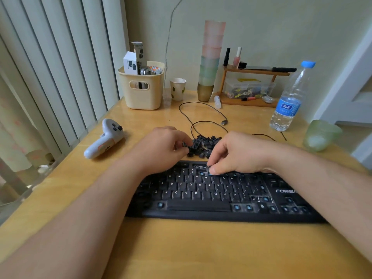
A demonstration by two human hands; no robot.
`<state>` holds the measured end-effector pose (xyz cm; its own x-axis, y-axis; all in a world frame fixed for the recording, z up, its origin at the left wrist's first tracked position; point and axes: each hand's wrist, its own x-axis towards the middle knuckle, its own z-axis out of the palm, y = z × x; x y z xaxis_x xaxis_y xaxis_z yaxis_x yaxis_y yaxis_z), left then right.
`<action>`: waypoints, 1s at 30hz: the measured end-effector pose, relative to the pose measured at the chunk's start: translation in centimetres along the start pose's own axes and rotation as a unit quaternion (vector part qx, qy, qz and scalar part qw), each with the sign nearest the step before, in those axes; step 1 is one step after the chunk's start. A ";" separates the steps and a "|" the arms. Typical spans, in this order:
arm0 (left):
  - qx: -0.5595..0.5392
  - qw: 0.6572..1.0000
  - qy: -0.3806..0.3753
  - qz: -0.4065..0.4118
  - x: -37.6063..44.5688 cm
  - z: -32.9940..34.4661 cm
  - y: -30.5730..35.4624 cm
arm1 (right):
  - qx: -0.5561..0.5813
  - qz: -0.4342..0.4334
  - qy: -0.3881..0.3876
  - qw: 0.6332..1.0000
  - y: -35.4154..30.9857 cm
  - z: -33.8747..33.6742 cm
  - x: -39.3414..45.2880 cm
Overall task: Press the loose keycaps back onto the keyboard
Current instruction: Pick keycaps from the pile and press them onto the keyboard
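A black keyboard lies on the wooden desk in front of me, with several blue switch stems bare where caps are absent. Behind its top edge sits a pile of loose black keycaps. My left hand is at the left side of the pile, its fingers curled and pinching a black keycap. My right hand hovers over the keyboard's top rows, thumb and fingertips pinched together on a small keycap at the number row; the cap itself is mostly hidden.
A white game controller lies left of my hands. A black cable loops behind the pile. Further back stand a cream basket, paper cup, stacked cups, a wooden shelf and a water bottle. A green cup sits right.
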<state>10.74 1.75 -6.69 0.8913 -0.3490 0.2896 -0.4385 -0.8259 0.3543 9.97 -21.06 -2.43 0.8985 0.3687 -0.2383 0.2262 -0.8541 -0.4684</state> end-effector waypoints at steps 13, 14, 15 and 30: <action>-0.023 0.999 0.028 0.024 0.2 0.3 0.0 | -0.084 0.092 -0.019 0.992 -3.3 0.3 0.5; -0.022 0.999 0.027 0.024 0.2 0.3 0.0 | -0.086 0.095 -0.024 0.991 -3.6 0.2 0.7; -0.021 0.999 0.027 0.024 0.2 0.3 -0.1 | -0.094 0.096 -0.028 0.991 -3.9 0.2 0.8; -0.015 1.000 0.019 0.017 0.4 0.4 -0.3 | -0.077 0.103 -0.023 0.991 -3.2 -0.8 0.8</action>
<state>11.26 1.73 -7.07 0.8711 -0.3596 0.3346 -0.4722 -0.8004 0.3693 10.27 -18.29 -0.47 0.9145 0.1933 -0.3554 0.0972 -0.9577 -0.2707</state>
